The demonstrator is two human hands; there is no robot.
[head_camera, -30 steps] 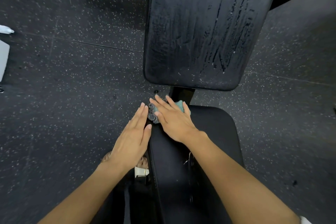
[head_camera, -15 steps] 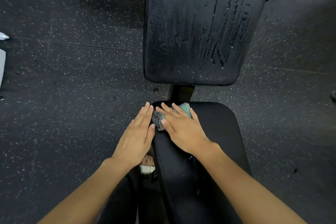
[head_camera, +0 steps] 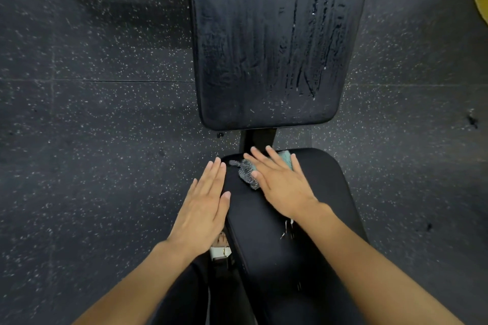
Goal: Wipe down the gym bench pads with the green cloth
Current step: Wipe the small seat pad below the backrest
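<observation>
Head view: the right hand (head_camera: 280, 185) lies flat on the far end of the black seat pad (head_camera: 324, 200). Its fingers (head_camera: 274, 158) are straight and a little apart, and they press the green cloth (head_camera: 286, 159) down on the pad. Most of the cloth is hidden under this hand. A pale green corner shows past the fingertips, and a grey patterned part sticks out on the thumb side.

The left hand (head_camera: 206, 206) is at the left edge of the same pad, flat, with its fingers straight and close together. It holds nothing, and its thumb touches the pad edge.

Beyond a short dark post (head_camera: 260, 140) is the back pad (head_camera: 264, 47), covered with wet streaks. A few small drops shine on the seat pad near the right wrist. The speckled dark floor (head_camera: 105, 113) lies all around.
</observation>
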